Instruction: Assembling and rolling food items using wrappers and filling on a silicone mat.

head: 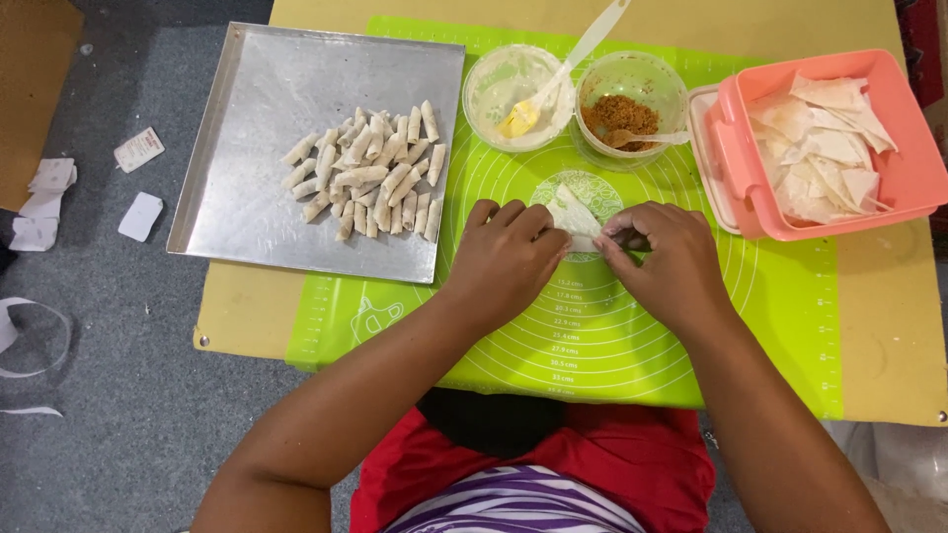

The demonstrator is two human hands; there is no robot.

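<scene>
Head view: both hands are seen at frame centre over a green silicone mat, which is laid on a tan tabletop. A small triangular wrapper is held between them, lying on the mat just above the fingertips. Left hand is curled, fingers narrow, fingertips pressed on the wrapper's left lower edge. Right hand is curled too, thumb and forefinger pinched on the wrapper's right lower edge; the rolled part is mostly hidden under the fingers, so how far it is rolled cannot be told

Upper left of the frame: a metal tray is set partly on the mat, with a pile of finished rolls on its right half. Top centre: two clear round tubs are placed side by side, just above the hands. The left tub is seen with a yellow paste and a white spatula leaning in it; the right tub is filled with brown crumbly filling and a small spoon. Upper right: a pink box is loaded with stacked wrappers, its lid tucked at its left side

Left edge: scraps of white paper are scattered on the grey floor
</scene>
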